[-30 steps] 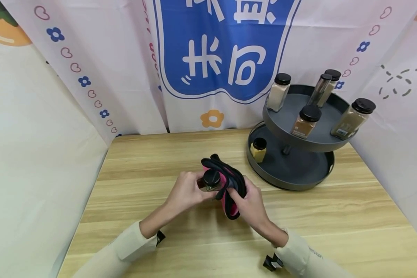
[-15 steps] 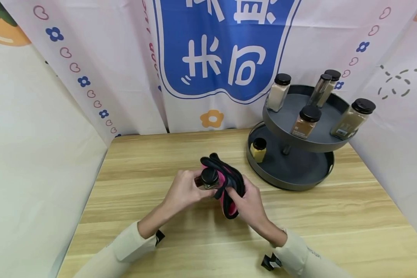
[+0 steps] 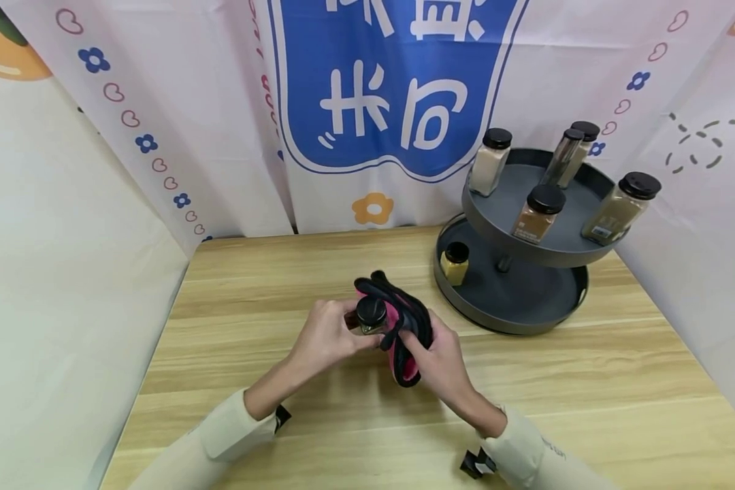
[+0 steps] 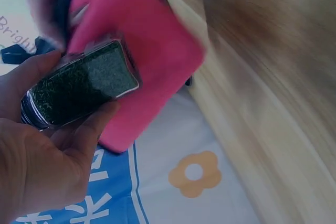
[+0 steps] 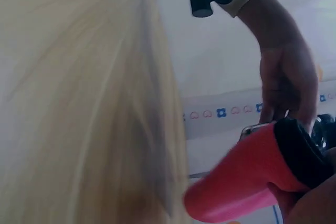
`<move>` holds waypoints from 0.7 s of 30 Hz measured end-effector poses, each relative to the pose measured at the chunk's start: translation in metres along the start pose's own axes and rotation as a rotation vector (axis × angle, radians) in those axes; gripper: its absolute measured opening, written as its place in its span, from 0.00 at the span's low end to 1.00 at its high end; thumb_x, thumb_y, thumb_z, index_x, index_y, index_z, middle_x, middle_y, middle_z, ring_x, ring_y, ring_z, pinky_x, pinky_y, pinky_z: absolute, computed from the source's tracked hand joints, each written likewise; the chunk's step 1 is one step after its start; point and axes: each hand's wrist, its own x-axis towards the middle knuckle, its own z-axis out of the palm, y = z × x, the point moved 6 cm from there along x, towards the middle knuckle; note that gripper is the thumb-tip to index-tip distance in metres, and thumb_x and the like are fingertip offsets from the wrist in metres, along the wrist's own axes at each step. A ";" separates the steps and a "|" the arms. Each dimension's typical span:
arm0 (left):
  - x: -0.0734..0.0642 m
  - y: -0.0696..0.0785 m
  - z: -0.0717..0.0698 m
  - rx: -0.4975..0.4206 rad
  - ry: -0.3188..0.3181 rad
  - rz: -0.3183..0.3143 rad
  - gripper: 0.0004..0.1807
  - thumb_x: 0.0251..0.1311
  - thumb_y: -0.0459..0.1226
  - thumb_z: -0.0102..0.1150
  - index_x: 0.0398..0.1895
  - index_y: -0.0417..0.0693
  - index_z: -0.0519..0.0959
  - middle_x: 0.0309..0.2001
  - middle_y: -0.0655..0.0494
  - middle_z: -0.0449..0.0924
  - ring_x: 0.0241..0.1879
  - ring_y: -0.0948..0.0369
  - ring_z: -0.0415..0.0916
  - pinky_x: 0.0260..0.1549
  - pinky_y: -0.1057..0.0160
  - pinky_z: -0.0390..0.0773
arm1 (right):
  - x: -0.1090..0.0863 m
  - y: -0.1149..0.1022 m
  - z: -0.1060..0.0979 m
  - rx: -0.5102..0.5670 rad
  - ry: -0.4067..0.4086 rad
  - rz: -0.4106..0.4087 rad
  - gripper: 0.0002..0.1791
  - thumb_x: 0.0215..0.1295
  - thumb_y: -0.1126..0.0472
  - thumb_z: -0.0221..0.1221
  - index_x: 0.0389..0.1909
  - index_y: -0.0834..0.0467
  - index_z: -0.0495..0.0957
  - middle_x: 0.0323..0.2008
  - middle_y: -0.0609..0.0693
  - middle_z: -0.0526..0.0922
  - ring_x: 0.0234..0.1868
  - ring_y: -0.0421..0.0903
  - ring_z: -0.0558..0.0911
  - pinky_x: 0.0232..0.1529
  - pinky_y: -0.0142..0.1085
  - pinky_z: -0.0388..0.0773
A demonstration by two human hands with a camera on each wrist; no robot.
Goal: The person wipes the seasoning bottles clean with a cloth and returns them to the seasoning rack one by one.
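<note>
Over the middle of the table, my left hand (image 3: 323,335) grips a clear spice jar (image 4: 79,87) by its sides. Dark green flakes fill it, and its black lid (image 3: 371,311) faces up toward the head view. My right hand (image 3: 439,355) holds a folded pink cloth (image 4: 147,61) with black edging, bunched against the jar's right side. In the right wrist view the pink cloth (image 5: 236,171) hangs in a rounded fold, with the left hand (image 5: 291,80) beyond it. The cloth hides part of the jar and several right-hand fingers.
A grey two-tier round rack (image 3: 508,320) stands at the back right. Several black-lidded jars sit on its upper tier, including a brown one (image 3: 535,221). A small yellow jar (image 3: 454,265) is on the lower tier. A printed curtain (image 3: 233,136) hangs behind the wooden table (image 3: 251,272).
The jar and cloth shifted slightly left, then a little back to the right. Both hands keep the same hold.
</note>
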 end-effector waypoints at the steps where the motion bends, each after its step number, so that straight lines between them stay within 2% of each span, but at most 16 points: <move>1: 0.000 0.000 0.000 -0.003 0.001 0.002 0.21 0.44 0.36 0.87 0.43 0.42 0.90 0.34 0.51 0.91 0.20 0.72 0.62 0.21 0.71 0.68 | 0.000 0.002 0.000 -0.011 -0.011 0.020 0.12 0.72 0.65 0.66 0.54 0.59 0.83 0.44 0.55 0.90 0.40 0.40 0.87 0.40 0.32 0.84; 4: 0.000 -0.002 0.002 -0.001 -0.007 0.009 0.20 0.44 0.37 0.87 0.41 0.42 0.90 0.33 0.53 0.91 0.23 0.71 0.66 0.24 0.71 0.71 | 0.001 -0.001 -0.002 0.031 -0.016 0.018 0.14 0.72 0.65 0.65 0.56 0.60 0.82 0.46 0.56 0.90 0.43 0.41 0.87 0.42 0.32 0.84; 8: 0.000 -0.002 0.004 -0.006 -0.023 0.013 0.18 0.45 0.39 0.87 0.38 0.43 0.90 0.30 0.57 0.89 0.22 0.72 0.64 0.24 0.71 0.71 | 0.002 -0.015 -0.007 0.103 0.021 -0.066 0.17 0.72 0.69 0.62 0.60 0.63 0.80 0.49 0.61 0.89 0.46 0.42 0.87 0.45 0.32 0.84; 11: 0.001 0.000 0.002 -0.005 -0.017 0.015 0.19 0.45 0.39 0.87 0.39 0.43 0.90 0.29 0.57 0.89 0.21 0.72 0.62 0.22 0.71 0.68 | 0.003 -0.013 -0.007 0.048 0.026 -0.084 0.16 0.71 0.70 0.63 0.58 0.64 0.81 0.47 0.61 0.89 0.44 0.41 0.87 0.43 0.31 0.84; 14: 0.002 0.002 -0.001 0.002 -0.002 0.010 0.19 0.45 0.37 0.86 0.41 0.42 0.90 0.32 0.54 0.91 0.21 0.71 0.63 0.23 0.71 0.68 | 0.005 -0.002 -0.003 -0.048 -0.002 -0.042 0.13 0.70 0.68 0.65 0.53 0.61 0.82 0.44 0.57 0.90 0.41 0.40 0.86 0.40 0.31 0.83; 16: 0.002 0.002 -0.002 0.003 0.000 0.003 0.19 0.45 0.35 0.86 0.42 0.41 0.90 0.35 0.52 0.91 0.22 0.70 0.65 0.23 0.71 0.69 | 0.006 0.003 -0.001 -0.075 -0.021 -0.019 0.10 0.70 0.66 0.66 0.50 0.60 0.83 0.42 0.55 0.90 0.39 0.41 0.85 0.38 0.32 0.82; 17: 0.002 0.001 -0.002 0.002 -0.003 -0.001 0.19 0.45 0.35 0.86 0.42 0.41 0.90 0.36 0.51 0.92 0.22 0.70 0.65 0.24 0.71 0.70 | 0.006 0.003 -0.002 -0.069 -0.023 -0.016 0.10 0.71 0.65 0.67 0.50 0.59 0.83 0.42 0.54 0.90 0.39 0.41 0.85 0.38 0.33 0.82; 21: 0.004 0.001 0.000 0.012 -0.022 -0.002 0.20 0.45 0.38 0.87 0.41 0.42 0.90 0.29 0.58 0.88 0.21 0.73 0.61 0.22 0.72 0.67 | 0.006 -0.010 -0.007 0.003 0.006 -0.046 0.15 0.71 0.67 0.65 0.57 0.60 0.82 0.46 0.56 0.89 0.43 0.43 0.86 0.43 0.32 0.83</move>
